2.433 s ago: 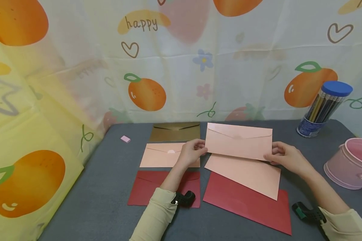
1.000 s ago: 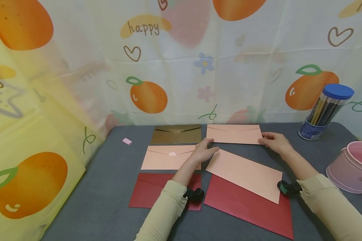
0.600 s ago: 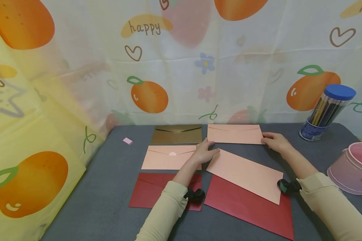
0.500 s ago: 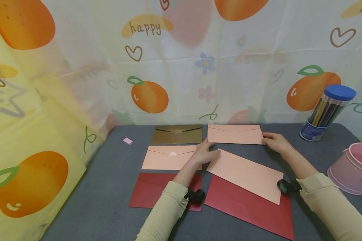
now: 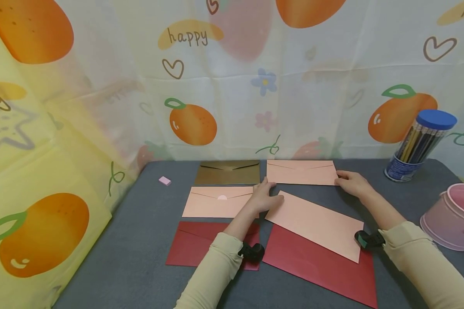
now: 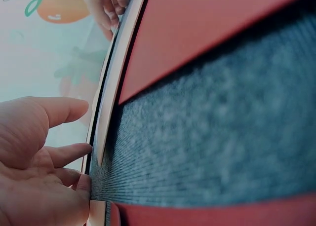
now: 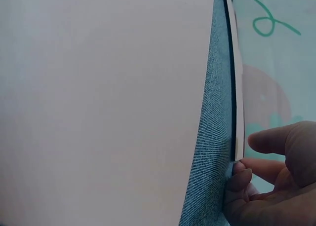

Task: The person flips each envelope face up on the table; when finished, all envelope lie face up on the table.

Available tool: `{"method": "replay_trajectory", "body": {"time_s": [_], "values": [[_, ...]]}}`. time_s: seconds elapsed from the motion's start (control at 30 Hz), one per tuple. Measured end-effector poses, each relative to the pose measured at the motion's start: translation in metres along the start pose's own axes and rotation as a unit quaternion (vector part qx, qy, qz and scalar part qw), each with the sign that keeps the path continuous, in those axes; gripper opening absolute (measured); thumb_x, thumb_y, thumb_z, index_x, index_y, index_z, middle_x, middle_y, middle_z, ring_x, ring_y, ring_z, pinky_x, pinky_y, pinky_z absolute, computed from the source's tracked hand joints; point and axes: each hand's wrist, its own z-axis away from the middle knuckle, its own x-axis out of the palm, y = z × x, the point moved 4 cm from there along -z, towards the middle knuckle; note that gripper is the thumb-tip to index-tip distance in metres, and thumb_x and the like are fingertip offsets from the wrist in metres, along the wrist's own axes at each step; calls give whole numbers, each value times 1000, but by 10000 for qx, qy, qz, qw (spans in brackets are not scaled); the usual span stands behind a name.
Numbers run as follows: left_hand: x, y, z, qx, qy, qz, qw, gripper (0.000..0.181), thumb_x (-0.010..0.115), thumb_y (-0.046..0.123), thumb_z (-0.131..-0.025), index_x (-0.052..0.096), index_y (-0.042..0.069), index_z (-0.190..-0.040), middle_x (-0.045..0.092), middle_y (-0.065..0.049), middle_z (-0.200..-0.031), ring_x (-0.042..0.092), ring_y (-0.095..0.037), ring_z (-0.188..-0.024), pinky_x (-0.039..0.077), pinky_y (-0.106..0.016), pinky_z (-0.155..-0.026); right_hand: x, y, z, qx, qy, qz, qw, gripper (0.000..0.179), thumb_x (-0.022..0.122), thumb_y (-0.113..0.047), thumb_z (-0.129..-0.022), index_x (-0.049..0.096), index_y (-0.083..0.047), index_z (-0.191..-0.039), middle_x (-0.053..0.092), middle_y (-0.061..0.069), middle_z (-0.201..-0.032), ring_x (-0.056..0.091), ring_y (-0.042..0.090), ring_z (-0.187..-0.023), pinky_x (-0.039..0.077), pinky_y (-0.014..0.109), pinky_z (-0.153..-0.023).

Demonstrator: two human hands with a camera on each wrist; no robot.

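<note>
A pale pink envelope point(image 5: 301, 172) lies flap side up at the back of the table, right of the gold-brown envelope point(image 5: 228, 172). My left hand point(image 5: 261, 199) is at its near left corner; in the left wrist view the thumb point(image 6: 69, 110) stands apart and the fingers reach to the envelope edge. At the right end, my right hand point(image 5: 353, 183) touches the side with its fingers, and its thumb point(image 7: 269, 139) stands clear in the right wrist view. Nearer lies a second pink envelope point(image 5: 317, 225), slanted over a red envelope point(image 5: 325, 266).
To the left are a pink envelope with a round seal point(image 5: 209, 204) and a red envelope point(image 5: 193, 244), partly under my left forearm. A small pink block point(image 5: 164, 180) lies farther left. A pencil tub point(image 5: 419, 146) and a pink bucket point(image 5: 448, 219) stand at the right.
The raised pink envelope has come down and back onto the table beside the gold-brown one. Both hands followed it and have loosened from it. Over the last second they barely move.
</note>
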Motion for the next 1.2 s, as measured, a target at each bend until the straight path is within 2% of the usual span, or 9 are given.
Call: {"method": "replay_trajectory", "body": {"time_s": [0.33,0.43,0.6,0.77,0.93,1.07,1.2], "values": [[-2,2,7,125,-68,106,9998,54,57,23,-92,48,2,-141,19,-18,-159,16,-35,-145,29,-56,-109,0,-1,6,-72,-19,-82,9999,65,43,-26,-101,20,14,-147,27,38,-144,28,52,-132,27,61,-107],[-3,2,11,287,-137,-24,9995,55,58,23,-93,45,1,-143,24,-20,-157,18,-36,-145,29,-54,-110,0,-2,11,-247,-15,-147,9996,66,44,-27,-102,20,17,-145,28,39,-142,30,52,-130,29,60,-106],[-7,3,17,702,-332,-419,9961,59,59,23,-96,40,0,-146,38,-18,-150,32,-32,-141,32,-46,-110,0,-4,23,-579,-103,-243,9980,69,46,-30,-103,18,16,-146,25,40,-144,33,53,-128,35,60,-102],[-13,4,30,987,-716,-696,9901,65,62,26,-95,35,2,-149,39,-13,-151,35,-26,-140,31,-41,-111,1,-5,38,-911,-183,-136,9956,71,47,-33,-103,17,13,-148,21,39,-148,32,54,-128,36,63,-98],[-16,6,45,1234,-1125,-1118,9796,73,66,31,-93,31,4,-152,37,-10,-153,33,-22,-141,29,-37,-113,6,-8,59,-1206,-132,111,9925,73,50,-37,-102,20,10,-149,21,36,-148,27,54,-132,34,68,-96],[-15,7,54,1407,-1344,-1369,9713,78,67,33,-92,27,5,-154,34,-8,-155,31,-20,-142,28,-35,-113,11,-10,79,-1547,-19,215,9877,71,53,-37,-101,27,7,-149,26,34,-146,31,52,-131,36,67,-94],[-13,8,61,1555,-1416,-1427,9672,80,68,31,-92,25,4,-154,33,-9,-155,31,-19,-142,29,-33,-113,15,-12,96,-1973,113,325,9797,65,58,-32,-99,35,7,-145,34,30,-142,36,49,-128,39,64,-95]]}}
